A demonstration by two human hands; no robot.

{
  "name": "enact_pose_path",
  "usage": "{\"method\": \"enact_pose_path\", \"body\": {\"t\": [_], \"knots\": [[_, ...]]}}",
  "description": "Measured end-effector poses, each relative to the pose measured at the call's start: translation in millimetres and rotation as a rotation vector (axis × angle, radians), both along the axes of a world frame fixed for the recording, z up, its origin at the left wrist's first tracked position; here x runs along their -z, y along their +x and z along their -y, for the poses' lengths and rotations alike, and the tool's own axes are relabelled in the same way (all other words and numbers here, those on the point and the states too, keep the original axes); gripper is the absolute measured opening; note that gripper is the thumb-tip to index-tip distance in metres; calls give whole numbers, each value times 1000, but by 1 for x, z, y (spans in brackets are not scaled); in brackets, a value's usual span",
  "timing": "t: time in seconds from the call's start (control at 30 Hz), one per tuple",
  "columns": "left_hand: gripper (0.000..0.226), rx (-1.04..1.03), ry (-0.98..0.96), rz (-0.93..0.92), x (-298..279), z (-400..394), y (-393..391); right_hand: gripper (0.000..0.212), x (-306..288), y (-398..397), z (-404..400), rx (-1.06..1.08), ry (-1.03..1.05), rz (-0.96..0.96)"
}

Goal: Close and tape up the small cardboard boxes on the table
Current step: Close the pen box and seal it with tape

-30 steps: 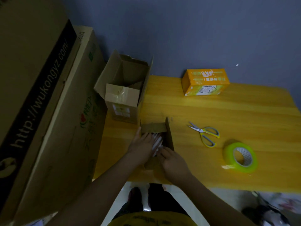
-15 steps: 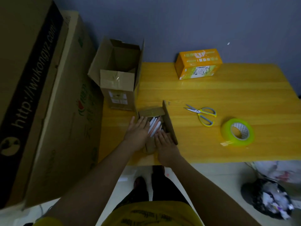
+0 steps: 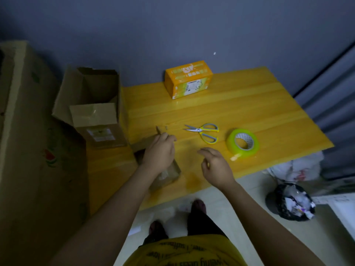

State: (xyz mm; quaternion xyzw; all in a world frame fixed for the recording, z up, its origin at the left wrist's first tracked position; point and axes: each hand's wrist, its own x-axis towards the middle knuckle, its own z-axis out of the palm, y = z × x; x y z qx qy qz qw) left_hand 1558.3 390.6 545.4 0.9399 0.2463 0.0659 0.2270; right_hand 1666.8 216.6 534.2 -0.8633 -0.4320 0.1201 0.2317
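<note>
My left hand (image 3: 160, 153) lies on top of the small brown cardboard box (image 3: 167, 174) at the near edge of the yellow wooden table (image 3: 240, 112), fingers bent over its far side; blur hides whether they pinch a flap or only press, so I cannot tell its grip. One thin flap edge sticks up at about eleven o'clock from my knuckles. My right hand (image 3: 216, 167) hovers just off the box at its three o'clock side, fingers loosely curled and apart, holding nothing.

From that hand, the grey-and-yellow-handled scissors (image 3: 204, 132) lie at twelve o'clock and the roll of clear yellowish-green packing tape (image 3: 242, 144) lies at about two o'clock, a loose tab (folded, I think) trailing toward me. An orange printed carton (image 3: 189, 78) stands at the table's far edge, at twelve o'clock. A taller open brown cardboard box (image 3: 96, 112) stands at ten o'clock, its flaps up, beside big cartons (image 3: 28, 131) leaning along the left.
</note>
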Motion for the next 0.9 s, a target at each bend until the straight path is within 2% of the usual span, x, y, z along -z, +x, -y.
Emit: {"method": "enact_pose_path", "body": {"t": [0.13, 0.3, 0.47, 0.53, 0.6, 0.73, 0.8, 0.9], "knots": [[31, 91, -16, 5, -5, 22, 47, 41, 5, 48, 24, 121, -25, -11], [34, 146, -79, -96, 8, 56, 113, 42, 21, 112, 53, 159, -92, -22], [39, 113, -205, -273, 36, 85, 177, 60, 49, 177, 72, 34, -342, 49], [52, 84, -277, -364, 49, 100, 203, 64, 64, 202, 81, -61, -415, 83], [63, 67, -333, -404, 58, 107, 215, 60, 72, 216, 85, -168, -439, 153], [65, 17, -467, -338, 75, 126, 234, 56, 84, 242, 94, -438, -418, 227], [59, -42, -571, -224, 78, 135, 241, 56, 90, 245, 97, -457, -319, 256], [51, -113, -634, -88, 85, 141, 249, 46, 96, 246, 101, -410, -225, 244]]}}
